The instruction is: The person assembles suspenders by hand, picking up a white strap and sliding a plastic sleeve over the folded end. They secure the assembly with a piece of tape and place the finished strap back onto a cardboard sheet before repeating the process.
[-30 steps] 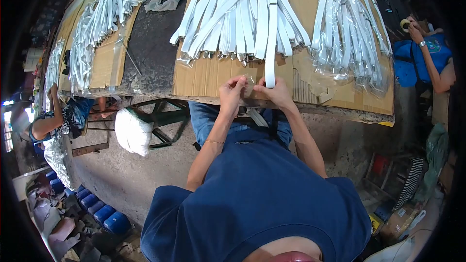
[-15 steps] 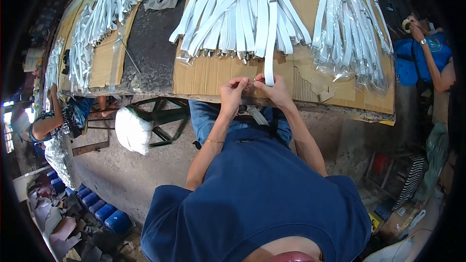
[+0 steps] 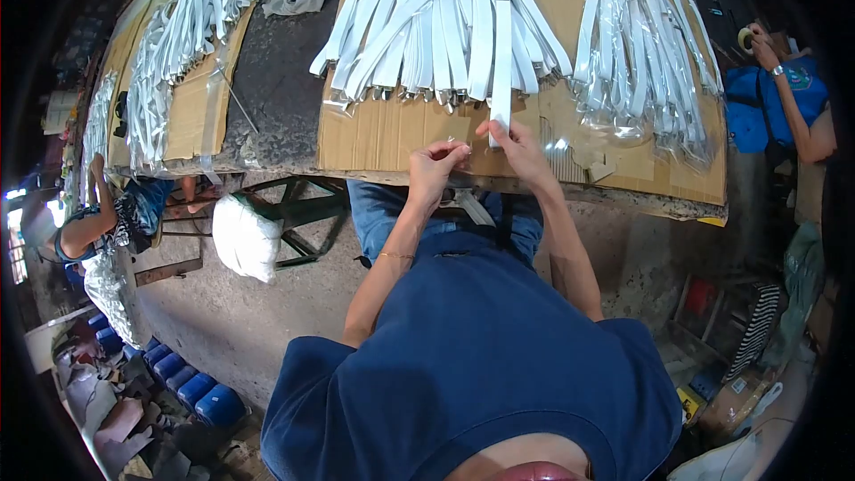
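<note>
My right hand [image 3: 524, 153] pinches the lower end of a white strap [image 3: 501, 80], which runs up over a fanned pile of white straps [image 3: 445, 27] with small metal ends. To its left, my left hand [image 3: 431, 174] is closed, thumb against fingertips. A tiny pale bit shows at those fingertips, too small to name. The two hands are apart, near the front edge of a cardboard sheet [image 3: 374, 138] under the pile.
More straps in clear plastic [image 3: 632, 62] lie to the right, and another strap bundle [image 3: 183, 31] lies left. A thin rod [image 3: 236, 98] rests on the dark tabletop [image 3: 276, 53]. One co-worker sits left; another at right holds a tape roll [image 3: 745, 39].
My right hand has moved slightly up and right along the strap end, away from my left hand. The strap's end now lies flatter. My left hand has barely moved.
</note>
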Tool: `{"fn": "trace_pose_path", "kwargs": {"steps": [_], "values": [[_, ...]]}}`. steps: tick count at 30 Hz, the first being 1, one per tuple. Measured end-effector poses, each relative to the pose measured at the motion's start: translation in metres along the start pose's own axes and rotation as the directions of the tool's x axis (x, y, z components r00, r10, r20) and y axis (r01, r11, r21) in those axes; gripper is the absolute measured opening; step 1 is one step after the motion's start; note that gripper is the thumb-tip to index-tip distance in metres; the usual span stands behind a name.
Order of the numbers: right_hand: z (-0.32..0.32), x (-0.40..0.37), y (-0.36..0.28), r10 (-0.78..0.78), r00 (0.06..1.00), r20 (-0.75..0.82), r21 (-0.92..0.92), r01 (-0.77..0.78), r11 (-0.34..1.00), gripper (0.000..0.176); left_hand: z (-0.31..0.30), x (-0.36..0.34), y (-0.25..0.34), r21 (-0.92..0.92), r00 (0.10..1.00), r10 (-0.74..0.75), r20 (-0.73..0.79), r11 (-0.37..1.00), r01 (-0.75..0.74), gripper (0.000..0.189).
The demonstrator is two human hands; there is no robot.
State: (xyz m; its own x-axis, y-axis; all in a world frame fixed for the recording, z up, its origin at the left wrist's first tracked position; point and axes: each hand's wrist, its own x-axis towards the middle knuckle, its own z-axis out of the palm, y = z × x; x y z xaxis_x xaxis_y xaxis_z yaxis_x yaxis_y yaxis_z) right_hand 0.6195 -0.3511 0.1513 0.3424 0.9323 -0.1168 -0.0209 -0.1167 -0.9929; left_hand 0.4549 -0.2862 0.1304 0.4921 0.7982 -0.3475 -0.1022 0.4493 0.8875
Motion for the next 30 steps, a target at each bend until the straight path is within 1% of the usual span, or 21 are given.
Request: {"fn": "trace_pose_path", "kwargs": {"steps": [2, 3, 4, 5, 6, 7, 9, 10, 12, 16, 18, 19, 21, 22, 24, 25, 28, 29, 30], "values": [[-0.008, 0.000, -0.015, 0.168, 0.983, 0.078, 0.131, -0.177, 0.976, 0.024, 0.002, -0.003, 0.003, 0.057, 1.000, 0.007, 0.004, 0.998, -0.007, 0.011], [-0.011, 0.001, -0.025, 0.165, 0.982, 0.092, 0.157, -0.178, 0.972, 0.022, 0.002, -0.003, 0.002, 0.056, 1.000, 0.005, 0.004, 0.998, -0.005, 0.011], [-0.011, 0.002, -0.030, 0.166, 0.982, 0.093, 0.156, -0.179, 0.971, 0.022, 0.001, -0.003, 0.001, 0.120, 1.000, 0.020, 0.001, 0.993, -0.020, 0.012], [-0.012, 0.004, -0.033, 0.114, 0.982, 0.148, 0.186, -0.141, 0.973, 0.020, 0.001, -0.002, 0.000, 0.183, 0.999, 0.036, -0.001, 0.983, -0.035, 0.013], [-0.012, 0.006, -0.035, 0.059, 0.978, 0.201, 0.217, -0.104, 0.971, 0.020, 0.002, -0.002, 0.001, 0.182, 0.999, 0.036, -0.001, 0.983, -0.035, 0.013], [-0.012, 0.008, -0.034, 0.059, 0.977, 0.203, 0.216, -0.104, 0.971, 0.020, 0.002, -0.003, 0.001, 0.178, 1.000, 0.030, 0.010, 0.983, -0.031, 0.014], [-0.011, 0.012, -0.032, 0.009, 0.978, 0.210, 0.201, -0.052, 0.978, 0.020, 0.002, -0.003, 0.000, 0.175, 1.000, 0.023, 0.019, 0.984, -0.026, 0.014], [-0.011, 0.013, -0.031, 0.009, 0.977, 0.211, 0.201, -0.053, 0.978, 0.020, 0.002, -0.002, -0.002, 0.194, 0.999, 0.038, 0.022, 0.980, -0.042, 0.014], [-0.010, 0.015, -0.029, 0.054, 0.974, 0.222, 0.131, -0.085, 0.988, 0.018, 0.002, -0.003, -0.002, 0.211, 0.998, 0.052, 0.025, 0.976, -0.056, 0.015], [-0.006, 0.016, -0.023, 0.079, 0.970, 0.228, 0.133, -0.112, 0.985, 0.017, 0.004, -0.004, 0.002, 0.245, 0.998, 0.048, 0.038, 0.968, -0.056, 0.015], [-0.004, 0.017, -0.021, 0.097, 0.967, 0.234, 0.078, -0.118, 0.990, 0.015, 0.005, -0.005, 0.003, 0.258, 0.998, 0.043, 0.044, 0.965, -0.053, 0.016], [-0.004, 0.016, -0.022, 0.097, 0.967, 0.234, 0.079, -0.118, 0.990, 0.015, 0.005, -0.005, 0.002, 0.258, 0.998, 0.044, 0.049, 0.965, -0.055, 0.016], [-0.004, 0.016, -0.025, 0.160, 0.968, 0.192, -0.048, -0.154, 0.987, 0.016, 0.006, -0.006, 0.004, 0.258, 0.998, 0.046, 0.053, 0.964, -0.058, 0.016], [-0.003, 0.015, -0.022, 0.159, 0.968, 0.192, -0.048, -0.153, 0.987, 0.016, 0.008, -0.007, 0.005, 0.284, 0.997, 0.053, 0.059, 0.956, -0.068, 0.017], [0.002, 0.015, -0.013, 0.084, 0.987, 0.135, 0.051, -0.091, 0.995, 0.018, 0.009, -0.007, 0.006, 0.310, 0.996, 0.062, 0.064, 0.948, -0.079, 0.018], [0.003, 0.016, -0.009, 0.083, 0.987, 0.136, 0.051, -0.090, 0.995, 0.018, 0.011, -0.007, 0.006, 0.276, 0.996, 0.039, 0.075, 0.959, -0.058, 0.018], [0.004, 0.018, -0.014, 0.102, 0.984, 0.145, 0.037, -0.108, 0.993, 0.021, 0.014, -0.006, 0.004, 0.200, 0.995, 0.003, 0.100, 0.980, -0.023, 0.019], [0.003, 0.020, -0.019, 0.150, 0.983, 0.110, 0.112, -0.162, 0.980, 0.020, 0.014, -0.006, 0.004, 0.158, 0.993, -0.009, 0.116, 0.987, -0.009, 0.019], [0.003, 0.022, -0.024, 0.200, 0.977, 0.076, 0.188, -0.211, 0.959, 0.019, 0.015, -0.006, 0.004, 0.159, 0.993, -0.011, 0.121, 0.987, -0.008, 0.019]]}}
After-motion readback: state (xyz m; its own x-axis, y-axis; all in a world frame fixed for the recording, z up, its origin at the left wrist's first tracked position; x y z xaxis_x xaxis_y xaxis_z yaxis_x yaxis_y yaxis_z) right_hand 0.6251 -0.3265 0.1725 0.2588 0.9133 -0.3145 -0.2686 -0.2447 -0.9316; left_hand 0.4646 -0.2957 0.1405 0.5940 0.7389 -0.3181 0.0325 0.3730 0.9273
